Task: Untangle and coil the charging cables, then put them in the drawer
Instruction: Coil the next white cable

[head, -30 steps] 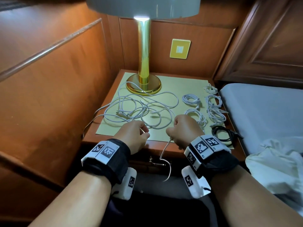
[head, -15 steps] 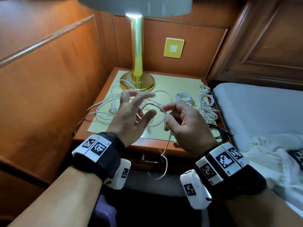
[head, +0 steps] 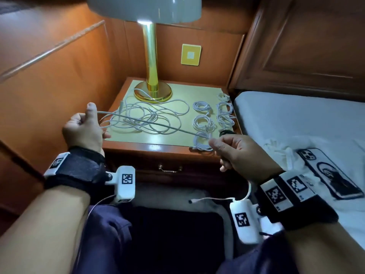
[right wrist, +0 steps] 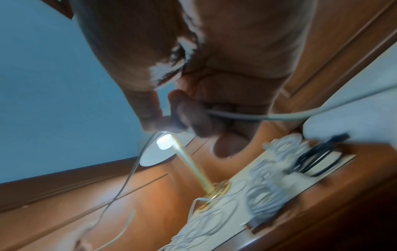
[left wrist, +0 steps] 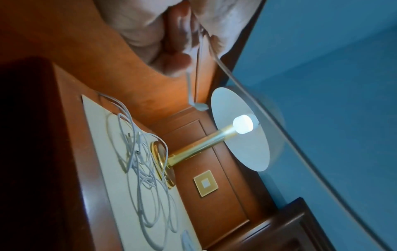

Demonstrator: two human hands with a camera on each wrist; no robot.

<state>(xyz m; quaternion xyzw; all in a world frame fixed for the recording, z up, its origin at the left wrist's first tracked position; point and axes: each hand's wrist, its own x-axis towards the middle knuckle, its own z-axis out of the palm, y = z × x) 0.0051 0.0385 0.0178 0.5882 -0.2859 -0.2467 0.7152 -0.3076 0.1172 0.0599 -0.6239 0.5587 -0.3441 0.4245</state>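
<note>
One white cable runs taut above the nightstand between my hands. My left hand grips it in a fist at the stand's left edge, thumb up. In the left wrist view the curled fingers hold the cable and its short end dangles. My right hand pinches the same cable near the front right corner; the thumb and fingers close on it. A loose tangle of white cables lies on the yellow mat. Several coiled white cables and a black coil lie to its right. The drawer below is closed.
A brass lamp stands at the back of the nightstand, its shade overhead. Wooden panelling closes in the left and back. A bed lies on the right with a phone and white cloth on it.
My hands have drawn apart, the left going left and the right going right, pulling the cable straight between them. The left hand's spread fingers have closed into a fist round the cable.
</note>
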